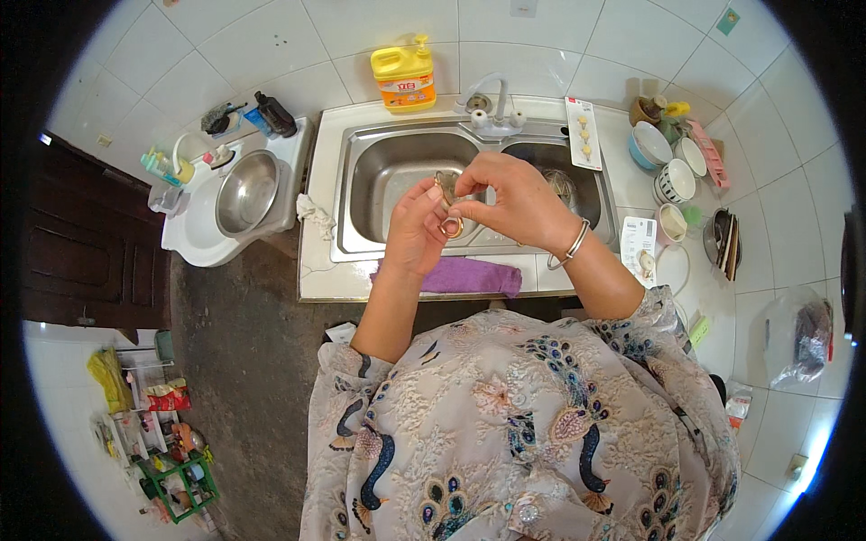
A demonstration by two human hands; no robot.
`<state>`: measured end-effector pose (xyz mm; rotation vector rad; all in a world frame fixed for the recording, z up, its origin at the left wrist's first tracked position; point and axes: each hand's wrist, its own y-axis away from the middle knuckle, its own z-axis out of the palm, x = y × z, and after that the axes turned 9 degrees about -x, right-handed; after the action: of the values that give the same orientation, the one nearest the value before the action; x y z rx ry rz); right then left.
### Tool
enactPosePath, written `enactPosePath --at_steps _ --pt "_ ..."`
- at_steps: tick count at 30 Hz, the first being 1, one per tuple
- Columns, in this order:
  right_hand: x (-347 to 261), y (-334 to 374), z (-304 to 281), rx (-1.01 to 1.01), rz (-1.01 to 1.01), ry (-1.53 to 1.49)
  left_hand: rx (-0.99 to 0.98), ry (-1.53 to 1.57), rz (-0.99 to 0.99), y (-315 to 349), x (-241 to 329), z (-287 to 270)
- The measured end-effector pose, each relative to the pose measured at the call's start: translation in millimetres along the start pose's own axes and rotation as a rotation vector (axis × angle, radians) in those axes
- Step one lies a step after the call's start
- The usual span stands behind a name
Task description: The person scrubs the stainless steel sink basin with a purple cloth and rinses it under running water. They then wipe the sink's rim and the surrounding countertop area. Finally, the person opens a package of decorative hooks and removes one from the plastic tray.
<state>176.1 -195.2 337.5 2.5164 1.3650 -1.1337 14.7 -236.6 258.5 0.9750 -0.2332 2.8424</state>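
Note:
Both my hands are raised over the front of a double stainless steel sink, close together. Between them is a small thin greyish thing with a brownish edge; its kind does not show clearly. My left hand grips it from the left with bent fingers. A gold-coloured loop shows by the left fingers; I cannot tell whether it belongs to the same thing. My right hand, a silver bangle on its wrist, pinches the thing's upper right side. A purple cloth lies on the counter edge below the hands.
A white faucet stands behind the sink, beside a yellow detergent jug. A wire scrubber lies in the right basin. Bowls and packaged cards crowd the right counter. A metal basin rests on the white washbasin at left.

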Motion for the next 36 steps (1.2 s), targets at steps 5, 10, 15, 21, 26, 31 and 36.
enactPosePath --at_steps 5,10,15,21,26,31,36 --pt "3 1 -3 -0.053 0.032 -0.061 0.001 0.006 -0.025 1 0 3" --pt "2 0 -6 -0.092 0.032 -0.055 -0.069 -0.048 -0.043 2 0 -3" --pt "2 0 -8 -0.097 0.033 -0.068 -0.087 -0.044 -0.056 1 0 -2" --pt "2 0 -6 -0.091 0.022 -0.052 -0.008 -0.011 -0.051 0 -1 3" --pt "1 1 -5 -0.052 0.057 -0.033 -0.032 -0.014 -0.054 -2 -2 4" --pt "2 3 -1 0.029 0.090 0.072 -0.001 -0.070 -0.020 -4 -6 6" --pt "8 6 -2 0.085 0.150 -0.028 0.009 -0.098 -0.020 -7 -7 8"
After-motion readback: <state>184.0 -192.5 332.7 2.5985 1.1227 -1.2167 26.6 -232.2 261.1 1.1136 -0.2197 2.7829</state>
